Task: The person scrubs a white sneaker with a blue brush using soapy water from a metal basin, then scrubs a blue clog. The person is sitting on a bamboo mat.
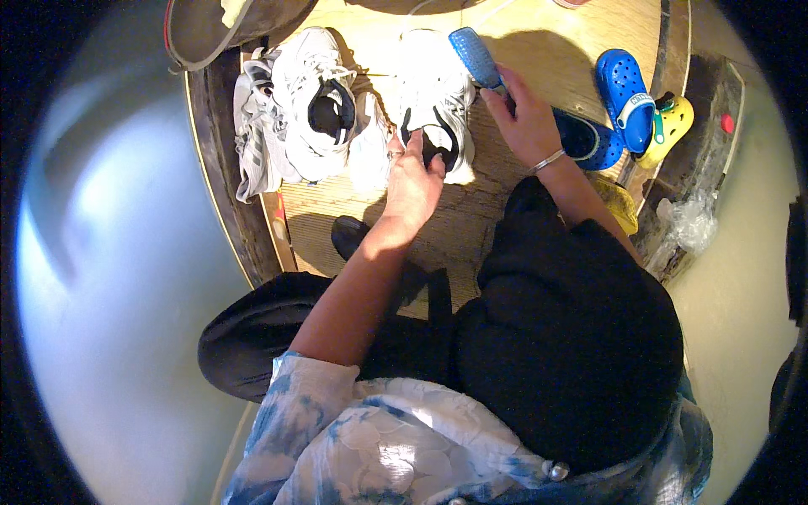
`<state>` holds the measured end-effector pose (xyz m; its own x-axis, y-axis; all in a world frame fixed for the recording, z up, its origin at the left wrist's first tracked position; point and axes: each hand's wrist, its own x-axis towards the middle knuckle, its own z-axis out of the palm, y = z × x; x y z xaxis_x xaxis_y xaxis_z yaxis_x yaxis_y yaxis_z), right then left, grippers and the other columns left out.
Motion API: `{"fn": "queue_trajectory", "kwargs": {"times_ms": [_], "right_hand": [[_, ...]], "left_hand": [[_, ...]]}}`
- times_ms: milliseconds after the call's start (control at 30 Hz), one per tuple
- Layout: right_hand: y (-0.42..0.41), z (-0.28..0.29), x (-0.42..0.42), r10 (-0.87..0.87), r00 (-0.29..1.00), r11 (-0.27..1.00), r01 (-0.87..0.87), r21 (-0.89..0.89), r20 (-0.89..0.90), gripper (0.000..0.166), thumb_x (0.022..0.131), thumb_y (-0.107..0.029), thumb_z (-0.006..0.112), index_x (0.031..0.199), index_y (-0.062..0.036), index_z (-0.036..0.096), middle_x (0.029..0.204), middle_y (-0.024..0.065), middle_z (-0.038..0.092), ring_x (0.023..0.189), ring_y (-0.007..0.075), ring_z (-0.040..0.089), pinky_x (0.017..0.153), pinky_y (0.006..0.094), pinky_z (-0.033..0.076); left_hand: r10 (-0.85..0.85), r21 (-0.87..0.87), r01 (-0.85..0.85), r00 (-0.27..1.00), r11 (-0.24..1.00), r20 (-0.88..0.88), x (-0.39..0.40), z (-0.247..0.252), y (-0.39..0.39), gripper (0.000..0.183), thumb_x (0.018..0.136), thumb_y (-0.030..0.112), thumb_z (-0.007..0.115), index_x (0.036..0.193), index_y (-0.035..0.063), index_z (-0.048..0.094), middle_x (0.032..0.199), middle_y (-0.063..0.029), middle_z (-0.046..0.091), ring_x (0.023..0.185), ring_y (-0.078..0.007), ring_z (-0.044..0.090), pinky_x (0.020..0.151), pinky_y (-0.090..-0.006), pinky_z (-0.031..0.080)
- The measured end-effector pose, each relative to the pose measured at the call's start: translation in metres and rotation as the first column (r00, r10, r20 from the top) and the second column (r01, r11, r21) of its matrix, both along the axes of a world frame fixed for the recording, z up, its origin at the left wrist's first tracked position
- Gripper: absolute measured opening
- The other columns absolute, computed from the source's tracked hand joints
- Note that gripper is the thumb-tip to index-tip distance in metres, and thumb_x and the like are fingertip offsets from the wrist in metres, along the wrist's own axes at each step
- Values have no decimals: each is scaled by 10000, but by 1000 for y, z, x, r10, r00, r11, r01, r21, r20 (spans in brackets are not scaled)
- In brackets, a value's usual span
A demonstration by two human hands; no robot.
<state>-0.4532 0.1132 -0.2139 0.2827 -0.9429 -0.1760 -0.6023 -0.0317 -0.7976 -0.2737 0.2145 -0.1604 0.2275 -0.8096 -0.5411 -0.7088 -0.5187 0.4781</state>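
My left hand [413, 180] grips the heel collar of a white lace-up sneaker [435, 69], with fingertips at its dark-lined opening. The sneaker's toe points away from me. In my right hand [529, 126] is a blue brush [475, 58], its textured head raised beside the sneaker; which way its bristles face is hidden. A second white sneaker [310, 57] stands to the left, also toe away. Between the two lies another white shoe [371, 136], overexposed by the sunlight. A grey-white striped sneaker [252, 154] leans on its side at the far left.
Blue clogs [615, 76] and a yellow clog [675, 126] are at the right edge of the mat [454, 218]. Beyond them lie a crumpled clear plastic bag [691, 221] and a red cap [727, 123]. A dark basin [202, 31] stands at the upper left.
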Motion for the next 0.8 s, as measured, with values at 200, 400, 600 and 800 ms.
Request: {"fn": "queue_trajectory", "kwargs": {"times_ms": [200,400,600,800], "right_hand": [[5,-7,10,16,996,995,-8,-94,85,452,921,-331,608,1274,-63,523,816,171,618,679,314,604,633,401,492],[10,5,5,3,998,1000,-3,-5,68,500,927,-363,583,1334,-90,484,936,200,662,775,384,649,687,452,530],[25,16,-2,149,973,983,-126,-132,179,510,954,-320,546,1434,-211,410,912,183,660,739,356,651,653,434,539],[9,-10,20,299,919,925,-345,-157,-257,473,979,-290,483,1444,-278,396,840,120,663,647,314,641,542,434,519]], "left_hand": [[129,39,-131,991,991,47,-8,-5,-12,438,779,55,642,1156,-80,464,1183,-366,439,1119,-509,490,984,-485,429],[85,-38,-83,995,996,50,-11,-6,-3,456,854,118,621,1244,-62,469,1228,-342,420,1052,-498,520,961,-499,433],[-114,-342,126,992,931,54,-12,13,19,483,848,275,703,1224,14,551,1434,-377,238,1302,-535,341,1037,-509,383],[-133,-468,88,989,880,-64,-3,-7,27,219,794,186,758,899,11,677,1465,-384,230,1287,-482,427,992,-412,463]]}}
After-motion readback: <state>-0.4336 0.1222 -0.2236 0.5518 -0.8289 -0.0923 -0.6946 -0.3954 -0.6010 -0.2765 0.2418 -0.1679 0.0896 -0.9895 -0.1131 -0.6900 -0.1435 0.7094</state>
